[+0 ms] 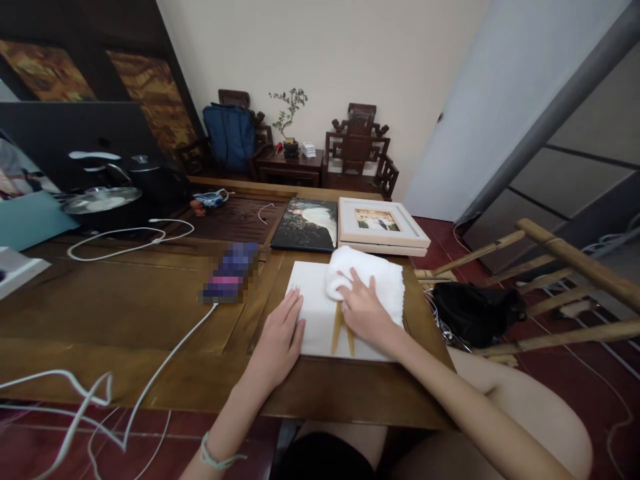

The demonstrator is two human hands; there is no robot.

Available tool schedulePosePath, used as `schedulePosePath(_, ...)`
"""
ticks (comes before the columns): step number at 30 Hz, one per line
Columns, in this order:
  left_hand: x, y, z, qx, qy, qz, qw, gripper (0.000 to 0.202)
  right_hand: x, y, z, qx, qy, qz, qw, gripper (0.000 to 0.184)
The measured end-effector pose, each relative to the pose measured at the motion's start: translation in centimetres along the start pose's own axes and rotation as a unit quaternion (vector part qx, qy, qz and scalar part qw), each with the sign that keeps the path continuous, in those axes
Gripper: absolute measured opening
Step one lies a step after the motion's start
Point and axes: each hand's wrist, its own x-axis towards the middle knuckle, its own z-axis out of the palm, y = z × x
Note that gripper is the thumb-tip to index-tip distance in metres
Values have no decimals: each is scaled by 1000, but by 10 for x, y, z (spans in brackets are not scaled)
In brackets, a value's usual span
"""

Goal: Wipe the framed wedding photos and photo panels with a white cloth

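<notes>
A flat white rectangular board or album (316, 320) lies near the table's front edge. My left hand (281, 333) rests flat on its left edge, fingers stretched out. My right hand (366, 305) presses a bunched white cloth (390, 280) onto the upper right part, its fingers partly spread over the folds. Two narrow golden-tan strips (336, 337) run from under my right hand towards the near edge; I cannot tell whether they are printed or loose.
Behind the board lie a dark photo panel (306, 225) and a white framed photo (383, 223). To the left are a blurred-out phone (230, 273) on a white cable (167, 370), a lidded pot (103, 203) and a kettle (155, 180). A wooden chair (550, 267) stands right.
</notes>
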Motion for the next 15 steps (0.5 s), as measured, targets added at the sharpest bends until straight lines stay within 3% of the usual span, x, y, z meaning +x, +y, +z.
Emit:
schedulePosePath(5, 0, -1, 1, -7, 5, 2, 1000, 45, -50, -44, 14, -10, -46, -75, 996, 33)
schedulePosePath(9, -1, -1, 1, -10, 3, 0, 1000, 46, -91, -60, 12, 3, -103, -114, 988, 29)
schedulePosePath(12, -1, 0, 1, -11, -2, -3, 1000, 46, -97, -57, 5, 12, -122, -128, 984, 28)
schedulePosePath(15, 0, -1, 1, -13, 2, -2, 1000, 45, -80, -42, -1, 32, -98, -142, 984, 33)
